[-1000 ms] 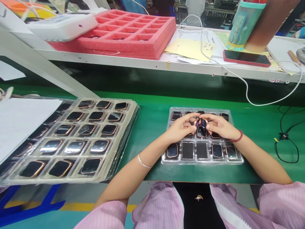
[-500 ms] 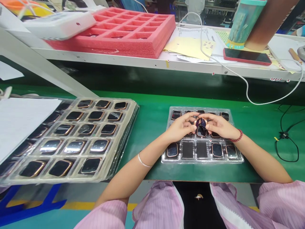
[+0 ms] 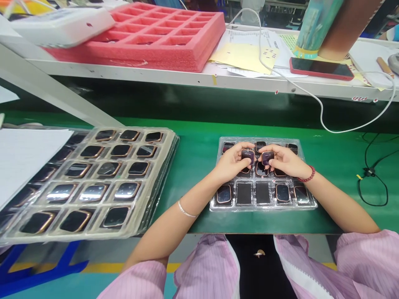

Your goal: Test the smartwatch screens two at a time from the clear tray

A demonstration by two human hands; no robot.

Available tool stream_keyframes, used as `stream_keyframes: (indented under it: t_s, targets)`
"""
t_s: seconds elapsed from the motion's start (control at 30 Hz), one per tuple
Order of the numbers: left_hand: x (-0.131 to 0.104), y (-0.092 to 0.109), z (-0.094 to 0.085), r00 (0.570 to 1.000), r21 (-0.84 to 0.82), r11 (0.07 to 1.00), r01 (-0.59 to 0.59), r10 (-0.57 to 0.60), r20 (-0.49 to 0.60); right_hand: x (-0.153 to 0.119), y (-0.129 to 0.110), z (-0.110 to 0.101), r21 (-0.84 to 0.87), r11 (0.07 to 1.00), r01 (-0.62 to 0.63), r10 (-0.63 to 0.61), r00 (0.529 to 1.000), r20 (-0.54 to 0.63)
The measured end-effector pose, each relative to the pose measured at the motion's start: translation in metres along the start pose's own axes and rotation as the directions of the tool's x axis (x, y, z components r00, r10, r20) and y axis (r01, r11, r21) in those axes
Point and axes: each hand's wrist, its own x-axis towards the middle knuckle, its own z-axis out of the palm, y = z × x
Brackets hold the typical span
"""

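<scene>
My left hand (image 3: 236,161) is closed around one smartwatch (image 3: 248,155), thumb on its dark screen. A second smartwatch (image 3: 267,157) with a gold-coloured rim is gripped by my right hand (image 3: 285,161). Both watches are held side by side, screens towards me, a small gap between them. Beneath my hands lies a clear plastic tray (image 3: 263,208) with watch faces in several pockets. Two pockets in its front row show only a plain dark bottom. Parts of the back and middle rows are hidden by my fingers.
To the left is a stack of trays (image 3: 157,182) filled with watch faces, beside white paper (image 3: 28,160). On the shelf above are a red foam tray (image 3: 199,54), a white device (image 3: 62,27), papers and a phone (image 3: 321,68). A white cable (image 3: 322,114) hangs over the shelf edge.
The two watches were close together at angles between my fingers; now they are apart, with their screens turned towards me. The view has shifted slightly.
</scene>
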Motion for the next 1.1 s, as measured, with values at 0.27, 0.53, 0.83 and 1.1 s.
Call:
stream_keyframes:
  t_s: [0.27,0.53,0.83,1.1]
  targets:
    - [-0.014,0.014,0.004,0.997,0.245,0.967,-0.073,0.069,0.025,-0.006,-0.012,0.007,-0.245,0.957,0.154,-0.176,0.982,-0.072]
    - [-0.077,0.027,0.022,0.956,0.900,0.326,-0.291,0.071,0.283,-0.054,-0.021,0.056,-0.793,0.523,0.312,-0.335,0.931,0.145]
    - [-0.033,0.033,0.062,0.873,0.854,0.190,-0.485,0.052,0.484,-0.112,-0.045,0.002,-0.988,0.152,0.041,0.023,0.999,0.046]
    - [-0.015,0.009,0.093,0.797,0.743,0.307,-0.594,0.095,0.597,-0.130,-0.034,-0.009,-0.917,0.398,0.007,0.043,0.999,0.026]
